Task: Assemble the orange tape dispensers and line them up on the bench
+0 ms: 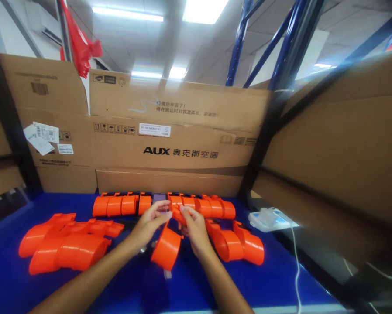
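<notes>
Between the left hand (147, 226), fingers parted, and the right hand (196, 226), an orange ring (167, 249) sits low, its upper end seemingly pinched by the right, where a light, steady grip should serve best.

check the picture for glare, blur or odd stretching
Head view throughout: glare from the rectangular white ceiling light; glossy highlights on curved orange plastic pieces; blurred small print on white rectangular paper labels; stretched-looking edges, perhaps wide-angle distortion.
</notes>
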`<state>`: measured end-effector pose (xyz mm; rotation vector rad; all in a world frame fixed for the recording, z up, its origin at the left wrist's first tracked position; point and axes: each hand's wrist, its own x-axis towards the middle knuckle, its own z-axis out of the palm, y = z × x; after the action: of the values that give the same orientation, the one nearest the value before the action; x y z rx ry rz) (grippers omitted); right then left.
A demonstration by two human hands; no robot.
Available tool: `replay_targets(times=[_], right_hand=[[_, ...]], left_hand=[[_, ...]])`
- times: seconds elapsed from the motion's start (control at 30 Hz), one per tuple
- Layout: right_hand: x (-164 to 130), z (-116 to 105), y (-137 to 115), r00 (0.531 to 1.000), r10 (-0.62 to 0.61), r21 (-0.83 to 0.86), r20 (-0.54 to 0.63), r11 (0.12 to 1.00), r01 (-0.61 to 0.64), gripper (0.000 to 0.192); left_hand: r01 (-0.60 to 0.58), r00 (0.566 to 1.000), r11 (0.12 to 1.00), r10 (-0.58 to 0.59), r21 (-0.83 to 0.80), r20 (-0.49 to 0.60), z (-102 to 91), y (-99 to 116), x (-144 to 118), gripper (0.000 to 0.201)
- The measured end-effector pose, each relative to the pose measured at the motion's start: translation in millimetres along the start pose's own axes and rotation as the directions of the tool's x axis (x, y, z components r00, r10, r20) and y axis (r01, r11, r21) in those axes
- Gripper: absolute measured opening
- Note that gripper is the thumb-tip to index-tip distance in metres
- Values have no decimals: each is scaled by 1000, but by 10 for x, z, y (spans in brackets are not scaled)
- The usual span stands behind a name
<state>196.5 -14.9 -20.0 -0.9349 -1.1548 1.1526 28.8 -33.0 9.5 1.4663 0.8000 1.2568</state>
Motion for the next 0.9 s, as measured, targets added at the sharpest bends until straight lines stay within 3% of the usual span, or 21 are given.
replay_targets(times=[0.07,0.2,0.27,0.33,0.37,0.43,0.5,0.57,0.67,0.9], right_hand=[[1,12,14,1000,-2,1,1,1000,2,42],[14,13,39,999,-34,27,1,999,34,52],[16,-1,42,997,-76,1,10,997,76,61],[1,-19,38,986,-156,-187,55,969,164,55],[-16,-28,34,973,-202,-334,110,915,228,46],[-66,-44,29,928,-239,-598,288,712,368,25],[-123,-56,34,870,-170,-720,463,500,481,15],[-167,-65,51,831,-71,-758,552,373,535,20],[-190,-71,86,809,0,-769,588,309,559,18],[-157,-71,102,807,-10,-769,590,300,565,9]], left_hand=[[96,994,990,-90,-105,66,36,-76,97,47],[132,989,970,-115,-203,94,34,-190,182,43],[134,991,945,-136,-297,13,-48,-241,219,45],[87,978,911,-155,-404,-141,-172,-290,266,46],[54,965,894,-161,-444,-207,-238,-311,289,45],[6,946,865,-168,-503,-277,-356,-340,324,42],[-27,940,838,-164,-545,-298,-430,-352,334,39],[-45,937,829,-159,-558,-311,-455,-350,321,38],[-52,930,840,-157,-541,-333,-420,-331,284,40],[-54,950,874,-104,-482,-295,-288,-269,206,40]])
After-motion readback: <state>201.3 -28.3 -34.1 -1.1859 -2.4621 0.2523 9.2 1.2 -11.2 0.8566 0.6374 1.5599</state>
